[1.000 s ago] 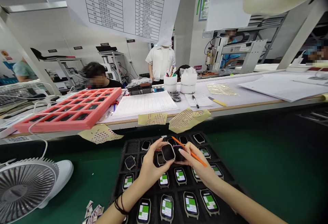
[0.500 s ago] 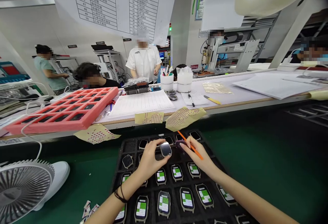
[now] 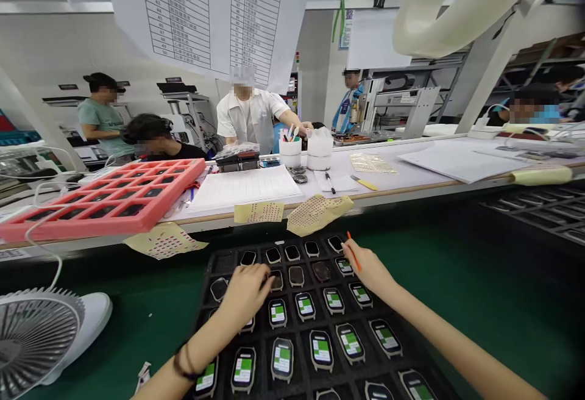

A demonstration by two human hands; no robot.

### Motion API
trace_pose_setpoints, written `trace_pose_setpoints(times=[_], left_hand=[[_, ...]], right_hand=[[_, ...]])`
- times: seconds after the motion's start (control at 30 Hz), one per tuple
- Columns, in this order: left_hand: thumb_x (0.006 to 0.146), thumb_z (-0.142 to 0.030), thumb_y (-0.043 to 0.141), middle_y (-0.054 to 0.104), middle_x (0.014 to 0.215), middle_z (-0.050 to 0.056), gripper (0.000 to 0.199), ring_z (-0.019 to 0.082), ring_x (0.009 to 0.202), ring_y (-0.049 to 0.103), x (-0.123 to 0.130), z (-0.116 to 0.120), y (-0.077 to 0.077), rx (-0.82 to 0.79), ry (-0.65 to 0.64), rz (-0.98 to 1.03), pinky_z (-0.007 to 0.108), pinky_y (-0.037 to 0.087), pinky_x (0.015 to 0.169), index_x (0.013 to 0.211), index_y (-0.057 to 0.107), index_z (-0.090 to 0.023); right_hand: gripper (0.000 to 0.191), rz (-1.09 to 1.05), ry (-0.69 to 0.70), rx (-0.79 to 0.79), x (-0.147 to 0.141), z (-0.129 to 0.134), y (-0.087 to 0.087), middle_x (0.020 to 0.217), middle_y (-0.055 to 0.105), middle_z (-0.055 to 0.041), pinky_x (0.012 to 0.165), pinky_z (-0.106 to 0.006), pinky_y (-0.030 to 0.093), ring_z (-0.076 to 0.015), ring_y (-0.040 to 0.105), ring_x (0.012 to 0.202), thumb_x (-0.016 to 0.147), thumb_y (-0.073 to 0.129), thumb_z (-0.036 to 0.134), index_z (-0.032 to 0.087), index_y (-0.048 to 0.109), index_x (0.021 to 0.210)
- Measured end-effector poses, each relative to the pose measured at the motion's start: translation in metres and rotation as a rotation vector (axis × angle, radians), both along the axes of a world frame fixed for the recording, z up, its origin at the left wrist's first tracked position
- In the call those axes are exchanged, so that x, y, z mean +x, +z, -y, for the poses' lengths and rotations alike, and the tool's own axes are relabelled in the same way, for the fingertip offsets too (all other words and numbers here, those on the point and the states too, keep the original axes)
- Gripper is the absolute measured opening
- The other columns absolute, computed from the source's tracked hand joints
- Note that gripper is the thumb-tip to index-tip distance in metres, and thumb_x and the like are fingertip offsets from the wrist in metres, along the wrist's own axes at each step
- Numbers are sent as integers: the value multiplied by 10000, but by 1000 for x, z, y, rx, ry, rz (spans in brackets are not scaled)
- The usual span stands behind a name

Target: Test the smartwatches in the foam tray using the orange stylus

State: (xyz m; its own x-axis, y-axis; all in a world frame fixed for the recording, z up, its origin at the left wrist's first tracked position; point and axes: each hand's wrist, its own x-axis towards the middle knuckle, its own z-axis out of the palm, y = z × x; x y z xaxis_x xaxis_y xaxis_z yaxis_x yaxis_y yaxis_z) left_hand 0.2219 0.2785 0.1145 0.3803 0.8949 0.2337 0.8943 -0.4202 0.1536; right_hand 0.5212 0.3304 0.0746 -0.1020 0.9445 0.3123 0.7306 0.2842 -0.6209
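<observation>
A black slotted tray (image 3: pixel 223 264) holds several smartwatches in rows. The near ones, such as this watch (image 3: pixel 322 350), show green-and-white screens, while the far ones, such as this one (image 3: pixel 273 255), have dark screens. My left hand (image 3: pixel 247 293) rests over the tray, its fingertips on a dark watch (image 3: pixel 276 280) and hiding what lies beneath. My right hand (image 3: pixel 370 270) hovers at the tray's far right, pinching a thin orange stick (image 3: pixel 353 251). Nearest to it is a green-screened watch (image 3: pixel 343 266).
Beyond the tray stands a white table edge (image 3: pixel 320 196) bearing perforated film sheets (image 3: pixel 315 214), paperwork and a pink foam tray (image 3: pixel 100 199). A white fan (image 3: pixel 34 342) sits at the left on the green bench (image 3: pixel 141 321). Several co-workers stand or sit beyond.
My hands have moved apart and lowered onto the tray. The watches they held up together no longer show in them. My right hand still has the orange stick.
</observation>
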Motion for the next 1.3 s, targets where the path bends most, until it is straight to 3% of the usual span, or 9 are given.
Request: trace_pose_setpoints(times=[0.17,0.37,0.47,0.6,0.73,0.87,1.07,1.2,1.3], left_hand=[[953,-257,325,675,728,142,327,292,716,681,-46,38,1,-107,389,-383,347,487,633,972,601,-83],[785,-185,561,583,1172,237,433,378,995,610,-77,61,-37,-76,257,-456,453,495,776,1214,546,-130],[785,-240,568,548,1221,238,438,403,1058,565,-85,61,-36,-189,235,-183,478,461,821,1211,534,-146],[895,-446,390,630,1012,126,360,271,863,628,-93,57,-20,-369,259,177,317,467,692,1118,504,-188],[791,-434,565,508,696,-37,457,168,662,521,-101,52,-12,-654,187,387,243,389,594,1165,439,-204],[694,-327,657,397,704,-70,581,110,597,413,-113,47,-15,-846,115,619,218,332,545,1209,416,-209],[641,-367,734,487,677,-56,558,123,587,480,-112,34,-1,-780,178,745,236,364,542,1116,516,-172],[669,-369,742,645,957,48,561,185,851,608,-75,15,15,-658,71,1020,268,446,720,1144,502,-191],[671,-419,738,653,976,68,600,180,831,620,-36,-6,16,-595,34,1178,227,424,597,1167,483,-197]], right_hand=[[225,98,-23,-60,9,-11,-17,631,593,-82,508,-266,348,-241,623,572,922,369,224,195,482,729],[282,19,7,-76,8,-18,-23,893,683,-134,676,-324,464,-280,668,850,918,317,251,198,562,788],[319,-42,48,-106,9,-18,-24,739,665,-82,614,-330,463,-266,659,711,904,306,332,213,571,773],[370,-137,104,-169,8,-18,-26,458,454,28,450,-291,349,-189,462,395,863,339,469,211,591,781],[433,-291,153,-203,9,-16,-22,552,513,13,468,-289,362,-158,449,425,815,403,588,203,599,790],[481,-472,177,-255,7,-9,-10,607,538,10,449,-275,377,-140,473,436,800,439,649,198,596,861],[452,-724,284,-447,-21,11,16,541,502,34,385,-221,301,-111,465,408,810,515,612,183,619,906],[407,-863,395,-539,-46,13,27,649,570,-2,394,-211,305,-133,558,514,793,608,533,176,615,988],[416,-930,451,-552,-65,7,31,728,589,-13,413,-204,323,-156,609,618,754,686,459,190,599,1059]])
